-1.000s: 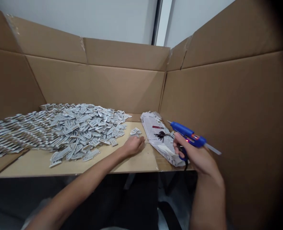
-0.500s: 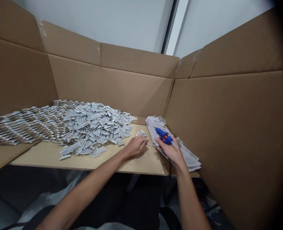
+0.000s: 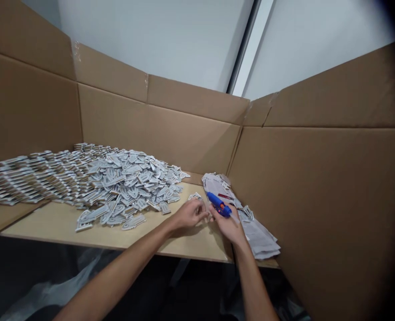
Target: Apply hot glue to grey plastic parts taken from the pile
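In my right hand (image 3: 230, 226) is a blue hot glue gun (image 3: 219, 204), its nozzle pointing away to the upper left. A pale glue stick (image 3: 235, 218) pokes out of the gun's back end, and a small red light glows on its body. My left hand (image 3: 189, 215) is curled with thumb and fingers brought together close to the fingers of my right hand. Whatever it pinches is too small and blurred to make out. Just beyond it lies a grey-white slotted piece (image 3: 195, 196), partly hidden by my left hand.
A large heap of similar pieces (image 3: 133, 178) covers the left of the wooden table (image 3: 113, 239), beside neatly stacked rows (image 3: 33, 176). Paper sheets (image 3: 259, 240) at right carry a red pen-like item (image 3: 225, 196) and a few pieces. Cardboard walls (image 3: 191, 133) enclose the table.
My hands have come closer together, the right one moving left with the glue gun. The red item on the paper now shows. The camera view has tilted up slightly.
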`<state>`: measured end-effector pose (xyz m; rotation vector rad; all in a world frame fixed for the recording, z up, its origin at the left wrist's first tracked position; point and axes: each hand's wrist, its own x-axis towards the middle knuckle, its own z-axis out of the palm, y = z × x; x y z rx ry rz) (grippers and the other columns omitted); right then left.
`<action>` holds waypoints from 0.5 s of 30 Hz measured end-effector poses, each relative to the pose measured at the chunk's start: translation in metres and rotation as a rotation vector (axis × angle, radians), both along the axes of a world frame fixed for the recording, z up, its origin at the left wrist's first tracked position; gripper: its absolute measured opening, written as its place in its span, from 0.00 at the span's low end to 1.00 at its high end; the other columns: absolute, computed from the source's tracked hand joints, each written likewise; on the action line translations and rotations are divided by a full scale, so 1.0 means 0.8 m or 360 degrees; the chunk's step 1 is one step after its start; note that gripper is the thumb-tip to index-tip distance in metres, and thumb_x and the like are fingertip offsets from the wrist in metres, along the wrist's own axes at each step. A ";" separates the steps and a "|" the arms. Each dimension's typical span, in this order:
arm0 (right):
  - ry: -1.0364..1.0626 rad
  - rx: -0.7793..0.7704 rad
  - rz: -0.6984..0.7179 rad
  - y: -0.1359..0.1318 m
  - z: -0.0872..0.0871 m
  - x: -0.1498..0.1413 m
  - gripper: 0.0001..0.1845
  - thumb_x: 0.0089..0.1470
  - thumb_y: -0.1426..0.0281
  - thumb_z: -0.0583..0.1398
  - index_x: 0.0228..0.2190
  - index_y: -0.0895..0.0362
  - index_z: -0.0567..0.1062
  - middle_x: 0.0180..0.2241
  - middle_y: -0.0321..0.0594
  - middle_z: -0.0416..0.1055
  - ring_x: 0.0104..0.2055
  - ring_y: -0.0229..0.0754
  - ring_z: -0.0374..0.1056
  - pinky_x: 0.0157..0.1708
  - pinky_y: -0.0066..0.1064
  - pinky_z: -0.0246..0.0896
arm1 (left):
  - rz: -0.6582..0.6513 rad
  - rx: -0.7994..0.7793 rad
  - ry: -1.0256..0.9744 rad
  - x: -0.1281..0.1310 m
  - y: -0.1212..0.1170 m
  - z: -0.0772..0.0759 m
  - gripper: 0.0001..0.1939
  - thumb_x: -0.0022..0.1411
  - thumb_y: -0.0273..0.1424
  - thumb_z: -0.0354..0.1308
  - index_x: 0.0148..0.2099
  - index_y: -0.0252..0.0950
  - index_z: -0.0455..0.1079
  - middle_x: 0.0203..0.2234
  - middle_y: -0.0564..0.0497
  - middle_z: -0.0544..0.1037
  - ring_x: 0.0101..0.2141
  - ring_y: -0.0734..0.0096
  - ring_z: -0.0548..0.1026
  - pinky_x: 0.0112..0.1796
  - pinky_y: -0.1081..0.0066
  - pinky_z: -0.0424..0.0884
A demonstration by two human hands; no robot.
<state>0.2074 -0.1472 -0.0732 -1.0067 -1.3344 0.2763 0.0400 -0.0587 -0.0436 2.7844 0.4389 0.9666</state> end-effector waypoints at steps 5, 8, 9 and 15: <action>0.0214 0.0019 -0.0115 -0.010 0.004 0.017 0.25 0.53 0.50 0.66 0.40 0.59 0.76 0.33 0.47 0.79 0.26 0.43 0.73 0.21 0.28 0.59 | 0.0810 0.0242 -0.0033 -0.011 0.017 -0.004 0.18 0.64 0.44 0.55 0.45 0.35 0.71 0.47 0.36 0.75 0.56 0.46 0.67 0.52 0.57 0.67; 0.0273 -0.0052 -0.0200 -0.019 0.008 0.025 0.29 0.49 0.51 0.68 0.42 0.62 0.78 0.30 0.47 0.78 0.23 0.41 0.69 0.19 0.28 0.56 | 0.0848 0.0149 0.0152 -0.012 0.031 -0.008 0.17 0.61 0.41 0.60 0.46 0.34 0.71 0.47 0.35 0.76 0.57 0.45 0.68 0.53 0.58 0.68; 0.0271 -0.0070 -0.0229 -0.020 0.009 0.027 0.29 0.47 0.52 0.68 0.42 0.63 0.79 0.29 0.47 0.78 0.23 0.41 0.68 0.19 0.28 0.56 | 0.0818 0.0107 0.0175 -0.011 0.034 -0.009 0.15 0.60 0.38 0.61 0.46 0.34 0.72 0.45 0.36 0.77 0.55 0.46 0.69 0.53 0.58 0.68; 0.0139 -0.0095 -0.0292 -0.009 0.002 0.033 0.25 0.48 0.54 0.66 0.39 0.63 0.82 0.30 0.48 0.79 0.24 0.42 0.68 0.22 0.31 0.61 | 0.0623 -0.0015 -0.0028 -0.006 0.033 -0.003 0.10 0.62 0.28 0.57 0.46 0.34 0.73 0.45 0.40 0.78 0.50 0.56 0.73 0.52 0.63 0.68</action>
